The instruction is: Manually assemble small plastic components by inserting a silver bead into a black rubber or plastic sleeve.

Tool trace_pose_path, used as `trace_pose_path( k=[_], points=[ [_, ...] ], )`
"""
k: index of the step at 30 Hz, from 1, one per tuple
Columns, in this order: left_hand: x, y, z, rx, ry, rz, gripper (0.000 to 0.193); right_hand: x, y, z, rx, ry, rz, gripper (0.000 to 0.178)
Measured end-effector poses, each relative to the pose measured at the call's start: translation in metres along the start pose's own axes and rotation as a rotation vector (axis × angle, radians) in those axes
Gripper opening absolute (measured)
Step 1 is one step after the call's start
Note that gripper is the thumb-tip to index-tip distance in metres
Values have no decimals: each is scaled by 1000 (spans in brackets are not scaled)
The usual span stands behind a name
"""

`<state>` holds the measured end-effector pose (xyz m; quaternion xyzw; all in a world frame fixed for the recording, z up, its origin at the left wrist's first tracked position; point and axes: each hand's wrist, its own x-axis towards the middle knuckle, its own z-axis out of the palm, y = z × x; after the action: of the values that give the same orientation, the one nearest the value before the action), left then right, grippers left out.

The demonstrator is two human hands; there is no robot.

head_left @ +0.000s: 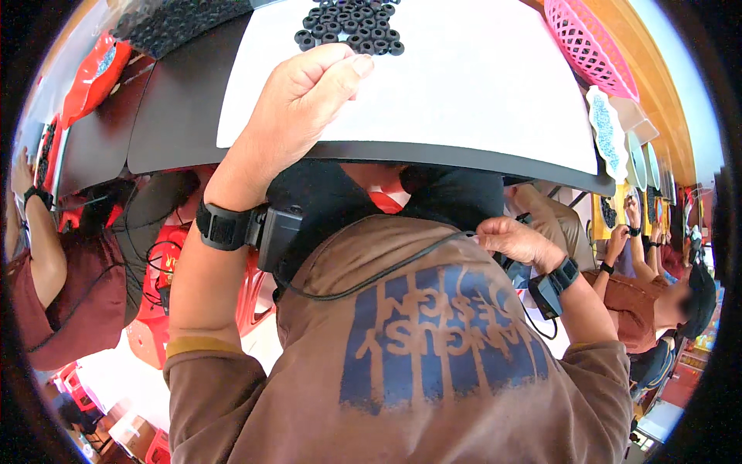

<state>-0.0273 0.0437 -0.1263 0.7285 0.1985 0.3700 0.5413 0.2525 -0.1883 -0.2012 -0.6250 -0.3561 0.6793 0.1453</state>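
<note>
My left hand (321, 83) is closed in a fist over the white sheet (464, 77), thumb along the top. Whatever its curled fingers may hold is hidden. Just beyond the knuckles lies a cluster of small black ring-shaped pieces (352, 25) with hollow centres. Down at my lap, beside the shirt hem, my right hand (514, 240) is closed, its fingertips pinching a black cable (386, 267). That cable crosses my brown shirt from the box strapped on my left wrist (278, 236). Another strapped box (547, 294) sits on my right wrist.
A pink mesh basket (593, 46) and a white scalloped tray of blue bits (607, 135) stand at the right. Many black pieces (178, 27) fill the far left, near a red bag (94, 77). Co-workers sit on both sides; a red stool (151, 332) stands left.
</note>
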Motion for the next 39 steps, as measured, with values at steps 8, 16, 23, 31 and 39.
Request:
trace_pose_path(
  k=[8, 16, 23, 31, 39],
  points=[
    [-8, 2, -4, -34, 23, -34, 24, 18, -19, 1, -36, -1, -23, 11],
    [-9, 12, 1, 72, 45, -82, 24, 30, -13, -2, -45, 55, -104, 19],
    [-8, 12, 6, -10, 92, -196, 26, 45, 8, -5, -67, 116, -172, 28],
    [-3, 15, 7, -22, 112, -202, 27, 42, 3, -6, 112, 115, -167, 25],
    [-3, 11, 7, -51, 129, -187, 26, 45, 2, -7, 195, 89, -169, 26]
  ],
)
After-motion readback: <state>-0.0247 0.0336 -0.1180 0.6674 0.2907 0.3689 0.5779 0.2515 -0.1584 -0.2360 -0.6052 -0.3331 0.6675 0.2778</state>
